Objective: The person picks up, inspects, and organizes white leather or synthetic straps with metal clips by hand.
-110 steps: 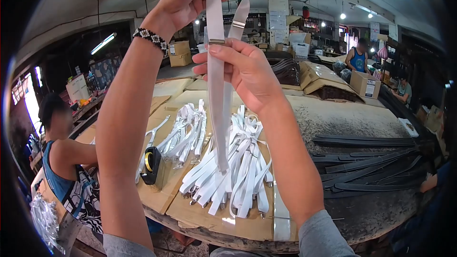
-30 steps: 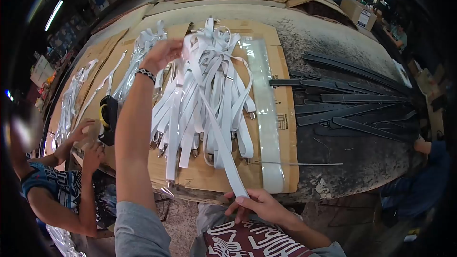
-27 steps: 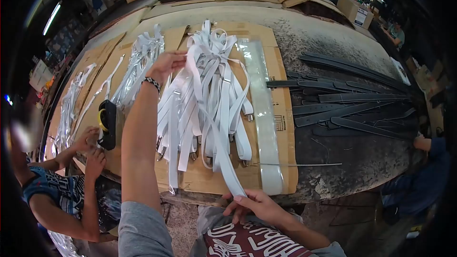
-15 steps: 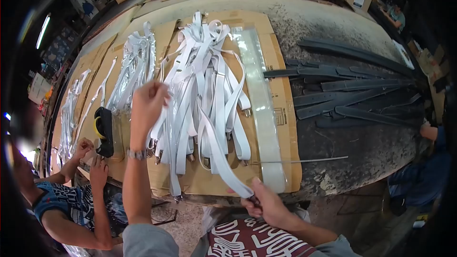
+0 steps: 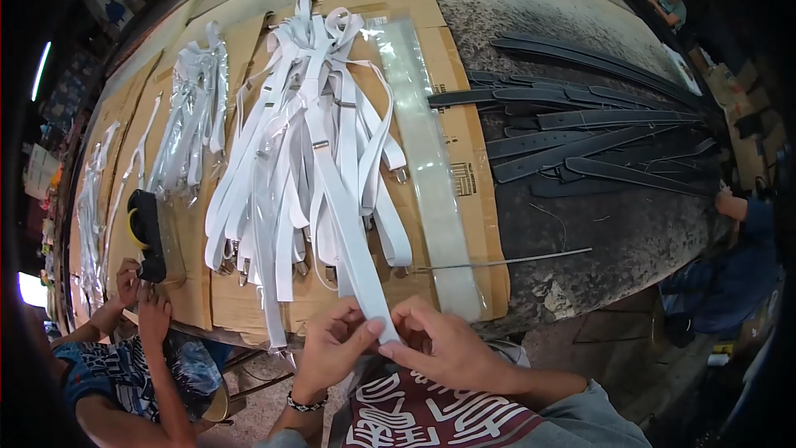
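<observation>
Fingers [image 5: 371, 328] of our left hand [image 5: 330, 348] and of our right hand [image 5: 439, 347] pinch the near end of one white strap [image 5: 336, 199] between them, thumbs and forefingers closed on it at the front edge of the surface [image 5: 630, 232]. We see the strap as a flat, plain white band with a small metal slider partway up; it runs from our fingertips away across the pile of white straps [image 5: 290, 133], lying on top of it.

Taking that pile as our landmark and going left to right: far left of it a thin row of straps in clear wrap [image 5: 89, 207] lies along the cardboard [image 5: 464, 224]. Nearer the pile, a black tape dispenser [image 5: 147, 234] stands with two hands of a co-worker [image 5: 139, 303] just in front of it. Between the dispenser and the pile lies a second, smaller bundle of white straps [image 5: 189, 116] in shiny wrap. The pile itself holds too many crossing straps for us to count, several ending in metal clips at the near side. Just right of the pile lies one long clear plastic sleeve [image 5: 419, 149]; whether it holds anything we cannot tell. One thin metal rod [image 5: 506, 261] lies across its near end. Well right of the pile, off the cardboard, about ten dark straps [image 5: 597, 129] lie fanned out on the bare surface.
</observation>
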### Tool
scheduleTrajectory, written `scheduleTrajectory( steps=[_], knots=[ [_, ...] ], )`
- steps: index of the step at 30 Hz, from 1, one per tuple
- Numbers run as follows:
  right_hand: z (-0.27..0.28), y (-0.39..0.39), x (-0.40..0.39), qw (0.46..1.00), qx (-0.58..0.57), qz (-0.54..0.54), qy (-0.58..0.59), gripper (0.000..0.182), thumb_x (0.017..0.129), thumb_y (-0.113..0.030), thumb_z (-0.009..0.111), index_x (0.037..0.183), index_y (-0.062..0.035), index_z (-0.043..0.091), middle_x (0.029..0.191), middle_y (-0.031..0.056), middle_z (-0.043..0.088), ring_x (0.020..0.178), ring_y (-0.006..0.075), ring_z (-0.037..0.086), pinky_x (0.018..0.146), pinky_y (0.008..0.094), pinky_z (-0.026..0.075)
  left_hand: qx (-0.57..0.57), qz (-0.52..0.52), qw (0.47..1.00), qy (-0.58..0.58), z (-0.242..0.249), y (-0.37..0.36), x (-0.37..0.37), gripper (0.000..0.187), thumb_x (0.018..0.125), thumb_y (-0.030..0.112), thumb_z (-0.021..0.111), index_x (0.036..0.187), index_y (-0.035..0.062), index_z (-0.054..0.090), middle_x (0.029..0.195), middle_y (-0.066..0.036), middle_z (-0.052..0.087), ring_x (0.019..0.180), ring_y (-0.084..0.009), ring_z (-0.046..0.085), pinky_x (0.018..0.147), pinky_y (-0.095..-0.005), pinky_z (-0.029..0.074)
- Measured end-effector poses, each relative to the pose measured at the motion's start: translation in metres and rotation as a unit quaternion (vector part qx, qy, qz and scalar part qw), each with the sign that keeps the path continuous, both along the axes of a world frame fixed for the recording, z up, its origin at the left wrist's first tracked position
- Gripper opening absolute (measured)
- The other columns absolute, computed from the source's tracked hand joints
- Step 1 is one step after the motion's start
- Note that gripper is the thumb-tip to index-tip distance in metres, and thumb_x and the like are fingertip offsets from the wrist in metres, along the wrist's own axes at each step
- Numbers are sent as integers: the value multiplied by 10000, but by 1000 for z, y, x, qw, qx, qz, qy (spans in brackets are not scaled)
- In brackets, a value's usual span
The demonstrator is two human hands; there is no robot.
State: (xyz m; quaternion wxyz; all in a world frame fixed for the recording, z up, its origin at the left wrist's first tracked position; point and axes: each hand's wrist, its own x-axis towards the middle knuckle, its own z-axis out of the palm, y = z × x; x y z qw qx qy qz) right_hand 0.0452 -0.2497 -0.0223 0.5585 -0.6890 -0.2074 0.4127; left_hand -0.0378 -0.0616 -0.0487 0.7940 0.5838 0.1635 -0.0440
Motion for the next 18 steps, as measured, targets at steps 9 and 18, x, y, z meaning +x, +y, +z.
scheduleTrajectory(
  steps=[9, 18],
  knots=[
    [-23, -3, 122, 910, -97, -209, -345, 237, 919, -257, 700, 939, -23, 669, 846, 158, 697, 767, 341, 683, 693, 410, 522, -39, 77, 996, -19, -13, -4, 12, 182, 1063, 175, 518, 1132, 6, 525, 895, -194, 734, 711, -220, 725, 632, -300, 569],
    [-47, 14, 160, 876, -263, -176, -363, 316, 887, -305, 726, 912, -2, 640, 876, 204, 701, 869, 435, 671, 743, 501, 509, -120, 128, 984, -9, -11, -21, 16, 274, 1054, 204, 462, 1183, -22, 548, 753, -188, 671, 561, -228, 629, 553, -324, 543]
  ],
)
